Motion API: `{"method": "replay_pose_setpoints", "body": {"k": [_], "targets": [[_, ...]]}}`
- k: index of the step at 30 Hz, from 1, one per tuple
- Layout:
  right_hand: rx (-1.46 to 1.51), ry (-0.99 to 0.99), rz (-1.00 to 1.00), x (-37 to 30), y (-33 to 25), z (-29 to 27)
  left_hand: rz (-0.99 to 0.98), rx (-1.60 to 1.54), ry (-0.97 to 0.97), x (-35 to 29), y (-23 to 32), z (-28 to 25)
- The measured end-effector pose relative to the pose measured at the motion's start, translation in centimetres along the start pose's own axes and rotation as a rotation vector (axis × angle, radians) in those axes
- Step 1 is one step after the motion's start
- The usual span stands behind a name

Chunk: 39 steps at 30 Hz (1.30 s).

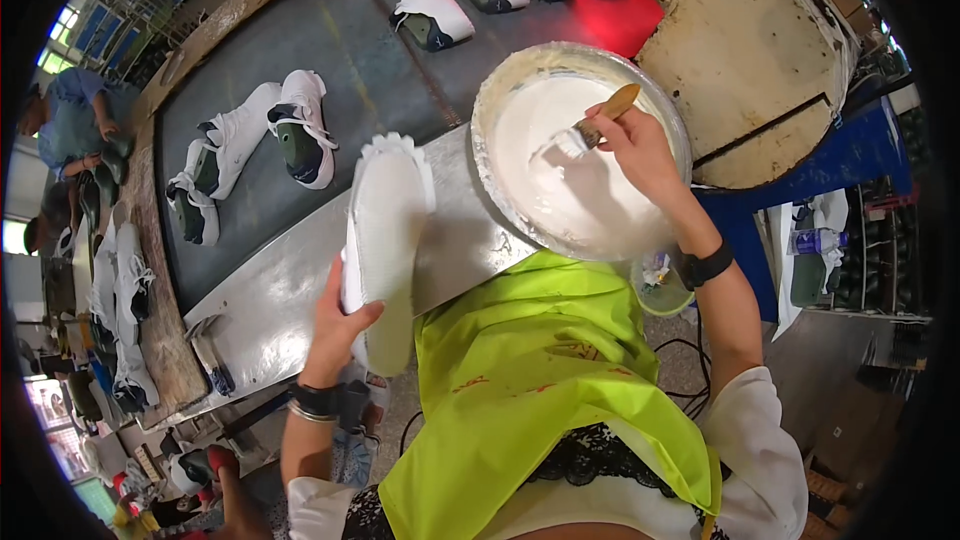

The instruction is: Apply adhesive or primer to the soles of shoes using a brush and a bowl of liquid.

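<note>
My left hand (335,325) is closed around the heel end of a white shoe (385,230), whose pale underside faces up. The shoe is over the metal edge of the bench, its toe pointing away from me. In my right hand (640,145) is a paintbrush (622,100) with a wooden handle, pinched just above the bristles. White liquid coats the bristles, which hang over a wide metal basin (485,165). The basin is filled with thick white liquid (545,195), and dried residue crusts its rim.
White and dark-green shoes (300,130) stand on a dark conveyor belt (370,80), several more near its far end under red light. A stained round board (760,50) lies right of the basin. Another brush (208,352) rests by the bench's left corner. A person (75,120) works at far left.
</note>
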State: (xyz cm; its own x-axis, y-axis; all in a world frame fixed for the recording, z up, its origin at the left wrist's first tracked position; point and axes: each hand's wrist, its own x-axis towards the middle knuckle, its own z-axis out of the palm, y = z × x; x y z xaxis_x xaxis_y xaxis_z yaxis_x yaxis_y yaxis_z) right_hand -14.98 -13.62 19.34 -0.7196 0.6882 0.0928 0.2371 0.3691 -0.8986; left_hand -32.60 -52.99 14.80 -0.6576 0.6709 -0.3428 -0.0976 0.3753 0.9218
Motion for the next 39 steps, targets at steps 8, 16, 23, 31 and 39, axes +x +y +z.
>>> {"method": "replay_pose_setpoints", "body": {"k": [8,16,23,31,39], "targets": [[0.060,0.078,-0.122,-0.4,-1.0,4.4,0.055,-0.463,0.068,-3.0,0.6,10.4],[0.247,-0.122,-0.138,-3.3,-7.2,12.5,0.182,-0.347,-0.003,-3.4,-0.5,10.2],[0.238,-0.240,-0.069,-2.7,-9.6,13.1,0.151,-0.373,-0.016,-3.6,-1.4,10.0],[-0.052,0.003,-0.114,-3.9,-4.9,12.2,0.141,-0.446,-0.030,-3.5,-1.9,9.5],[-0.018,-0.032,-0.160,-4.5,-7.7,11.3,0.138,-0.387,-0.023,-3.8,-1.7,9.3]]}}
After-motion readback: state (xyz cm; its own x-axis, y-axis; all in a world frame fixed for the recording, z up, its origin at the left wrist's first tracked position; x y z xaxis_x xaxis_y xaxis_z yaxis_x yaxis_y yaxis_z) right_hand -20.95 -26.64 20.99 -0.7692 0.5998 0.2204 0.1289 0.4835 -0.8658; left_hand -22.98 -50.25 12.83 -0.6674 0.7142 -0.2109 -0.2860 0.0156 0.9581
